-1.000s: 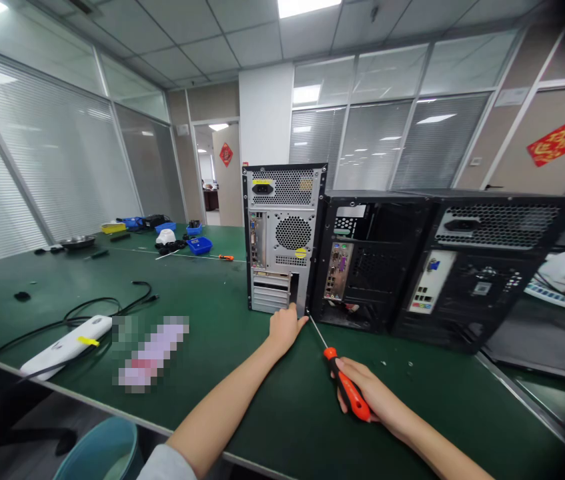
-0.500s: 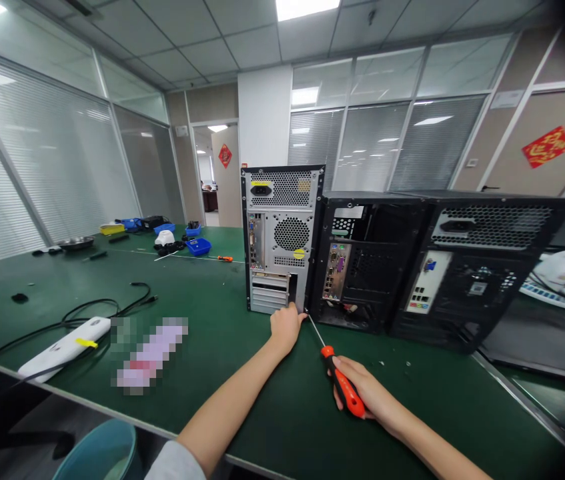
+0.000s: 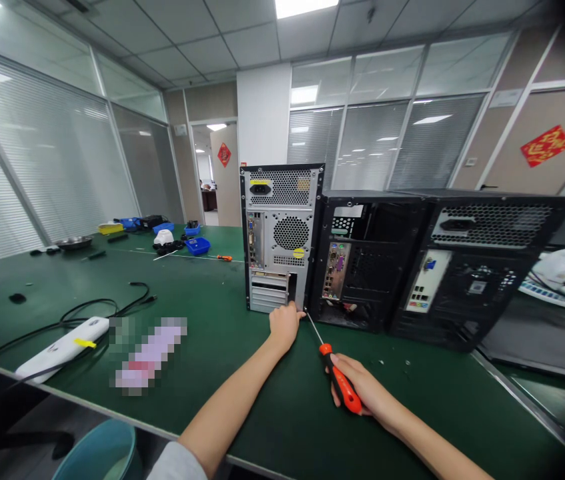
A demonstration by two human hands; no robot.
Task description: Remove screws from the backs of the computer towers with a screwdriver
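A grey-backed computer case (image 3: pixel 307 233) stands upright on the green table. My left hand (image 3: pixel 285 327) is closed at its lower right corner, with its fingers curled against the bottom of the back panel beside an open slot and the thumb pointing right. What lies under these fingers is partly hidden. A red and black screwdriver (image 3: pixel 341 380) is gripped in my right hand (image 3: pixel 359 383). The screwdriver's thin shaft slants up and left, and its tip is at the case's lower right corner, close to my left thumb. A screw at the tip is too small to make out.
Right of it stand two black computer cases (image 3: pixel 387 287) (image 3: pixel 492 267). A white power strip (image 3: pixel 65 347) with black cables and a blurred lilac item (image 3: pixel 152 357) lie on the left. Further back are a blue tray (image 3: pixel 197 247) and an orange screwdriver (image 3: pixel 224 258). A teal bin (image 3: pixel 105 453) stands below the table edge.
Almost nothing differs. My right hand and the screwdriver have shifted very slightly up and left, along with a small movement of the whole view.
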